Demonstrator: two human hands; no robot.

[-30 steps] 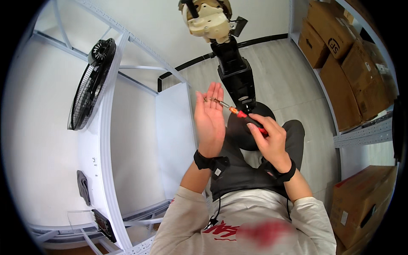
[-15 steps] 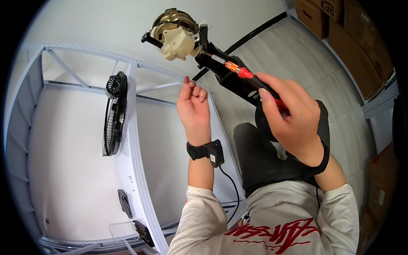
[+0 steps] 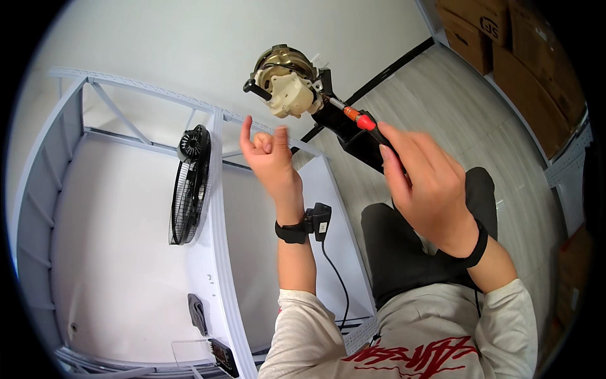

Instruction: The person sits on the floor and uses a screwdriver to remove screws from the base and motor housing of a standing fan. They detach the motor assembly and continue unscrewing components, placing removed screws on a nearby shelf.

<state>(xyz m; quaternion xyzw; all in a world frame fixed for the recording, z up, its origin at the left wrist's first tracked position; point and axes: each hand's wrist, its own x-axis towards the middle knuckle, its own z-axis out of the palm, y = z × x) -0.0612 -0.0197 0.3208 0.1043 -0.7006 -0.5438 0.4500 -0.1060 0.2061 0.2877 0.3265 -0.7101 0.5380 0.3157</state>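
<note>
My right hand [image 3: 432, 189] is closed around the dark handle of a screwdriver [image 3: 363, 120], which has a red collar and an orange band. Its shaft points up and left, the tip meeting the joint beside an exposed fan motor [image 3: 284, 63]. A cream plastic gear housing [image 3: 292, 96] and a black knob [image 3: 256, 89] stick out of this motor. Below it runs the black fan stand [image 3: 353, 136], partly behind my right hand. My left hand [image 3: 271, 155] is raised just under the housing, apart from it, one finger stretched out, others curled, holding nothing visible.
On the white shelf unit [image 3: 222, 252] at the left lie a black fan grille [image 3: 190, 183], small screws [image 3: 211, 278], a dark flat part [image 3: 197, 314] and a black case of bits [image 3: 222, 357]. Cardboard boxes [image 3: 530, 88] fill a rack at right.
My left hand has moved left against the motor, its finger and thumb spreading from a looser curl. The screwdriver stays at the joint. The whole view has shifted, so things sit lower and further right.
</note>
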